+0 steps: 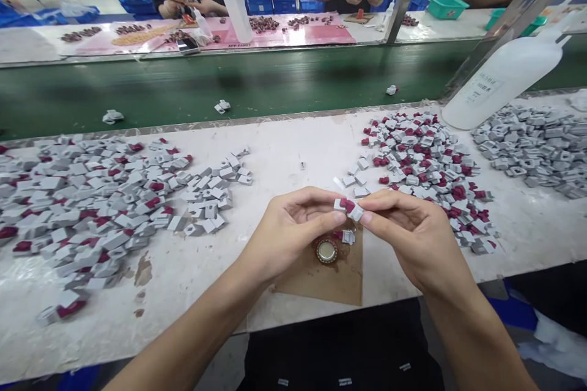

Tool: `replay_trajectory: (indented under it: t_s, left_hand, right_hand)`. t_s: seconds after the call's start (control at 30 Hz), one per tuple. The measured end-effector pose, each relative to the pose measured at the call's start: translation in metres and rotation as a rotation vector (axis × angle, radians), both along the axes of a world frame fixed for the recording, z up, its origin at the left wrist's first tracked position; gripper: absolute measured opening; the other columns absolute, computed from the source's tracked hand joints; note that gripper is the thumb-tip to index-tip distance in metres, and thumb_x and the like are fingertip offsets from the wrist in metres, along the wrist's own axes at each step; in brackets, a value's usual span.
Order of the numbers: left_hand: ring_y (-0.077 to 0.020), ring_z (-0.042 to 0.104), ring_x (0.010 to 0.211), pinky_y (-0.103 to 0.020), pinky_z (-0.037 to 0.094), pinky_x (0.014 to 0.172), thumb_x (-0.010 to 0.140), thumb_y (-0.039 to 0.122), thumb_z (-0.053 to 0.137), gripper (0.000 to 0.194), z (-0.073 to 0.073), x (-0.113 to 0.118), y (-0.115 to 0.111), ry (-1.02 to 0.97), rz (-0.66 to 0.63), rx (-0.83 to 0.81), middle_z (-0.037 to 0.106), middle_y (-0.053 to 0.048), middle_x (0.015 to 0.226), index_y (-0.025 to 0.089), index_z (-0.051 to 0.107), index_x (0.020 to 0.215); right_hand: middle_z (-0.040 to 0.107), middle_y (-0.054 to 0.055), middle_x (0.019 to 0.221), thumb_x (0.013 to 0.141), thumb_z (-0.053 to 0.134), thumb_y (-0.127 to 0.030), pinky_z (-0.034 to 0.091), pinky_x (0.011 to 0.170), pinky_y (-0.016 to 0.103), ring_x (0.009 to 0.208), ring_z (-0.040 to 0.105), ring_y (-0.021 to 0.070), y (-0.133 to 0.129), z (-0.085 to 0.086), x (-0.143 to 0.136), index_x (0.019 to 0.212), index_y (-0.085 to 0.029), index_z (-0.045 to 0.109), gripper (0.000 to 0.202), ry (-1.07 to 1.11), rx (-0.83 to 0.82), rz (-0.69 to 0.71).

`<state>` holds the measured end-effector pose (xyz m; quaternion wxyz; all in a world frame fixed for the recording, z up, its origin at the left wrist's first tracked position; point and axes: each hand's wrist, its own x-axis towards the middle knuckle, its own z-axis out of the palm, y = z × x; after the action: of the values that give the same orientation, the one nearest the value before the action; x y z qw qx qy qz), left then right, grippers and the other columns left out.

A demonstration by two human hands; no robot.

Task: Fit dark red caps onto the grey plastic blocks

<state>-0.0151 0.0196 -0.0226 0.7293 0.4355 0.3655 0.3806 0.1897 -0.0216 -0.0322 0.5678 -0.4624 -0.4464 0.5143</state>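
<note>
Between my two hands is a small grey and dark-red plastic part, held above a brown board. My left hand pinches its left end with thumb and forefinger. From the other side, my right hand grips its right end the same way. Just below the fingers, a bottle cap lies upturned on the board. Beside the cap sits another grey and red part. A few loose grey pieces lie just beyond my right fingertips.
Heaps of grey and red parts lie left and right. A grey heap lies farther right by a leaning white squeeze bottle and metal post. A green conveyor belt carries several parts. Co-workers sit across it.
</note>
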Motion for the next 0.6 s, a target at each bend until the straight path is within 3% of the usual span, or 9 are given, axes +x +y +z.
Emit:
replay_trajectory:
  t_s: [0.2,0.33,0.43,0.5,0.6]
  left_hand:
    - [-0.0222,0.082,0.085,-0.033,0.069,0.078,0.091,0.029,0.096,0.014,0.011,-0.006,0.0,0.138,-0.023,0.163,0.088,-0.007,0.098,0.021,0.088,0.099]
    - [-0.0242,0.082,0.092,-0.035,0.067,0.083,0.098,0.031,0.085,0.01,0.021,-0.02,0.013,0.435,-0.06,0.401,0.087,-0.005,0.1,0.024,0.085,0.105]
    - [-0.0256,0.08,0.095,-0.039,0.065,0.085,0.1,0.034,0.08,0.011,0.025,-0.033,0.049,0.773,-0.004,0.591,0.087,-0.005,0.104,0.026,0.084,0.106]
    - [-0.0251,0.078,0.093,-0.038,0.062,0.081,0.098,0.033,0.08,0.011,0.023,-0.039,0.087,0.913,0.106,0.608,0.086,-0.006,0.107,0.025,0.082,0.106]
    - [-0.021,0.074,0.087,-0.036,0.057,0.077,0.096,0.03,0.079,0.018,0.015,-0.045,0.158,0.998,0.281,0.509,0.085,-0.002,0.102,0.022,0.077,0.112]
  right_hand:
    - [0.089,0.001,0.102,0.092,0.095,-0.02,0.07,0.086,0.024,0.097,0.085,0.0171,0.001,0.004,0.007,0.094,-0.033,0.093,0.013,0.049,-0.003,0.107]
    - [0.089,0.004,0.1,0.09,0.097,-0.03,0.072,0.086,0.036,0.095,0.086,0.0234,0.028,0.011,0.004,0.095,-0.03,0.092,0.007,-0.15,-0.057,0.224]
    - [0.089,0.009,0.117,0.096,0.09,-0.03,0.071,0.089,0.044,0.1,0.084,0.0276,0.085,0.021,0.013,0.115,-0.029,0.092,0.019,-0.618,-0.024,0.225]
    - [0.084,0.009,0.138,0.102,0.082,-0.022,0.07,0.091,0.046,0.104,0.083,0.028,0.138,0.027,0.026,0.135,-0.03,0.086,0.034,-0.983,-0.014,0.03]
    - [0.073,0.021,0.153,0.104,0.074,-0.011,0.059,0.115,0.053,0.128,0.076,0.034,0.218,0.03,0.054,0.141,-0.015,0.079,0.037,-1.143,-0.05,-0.169]
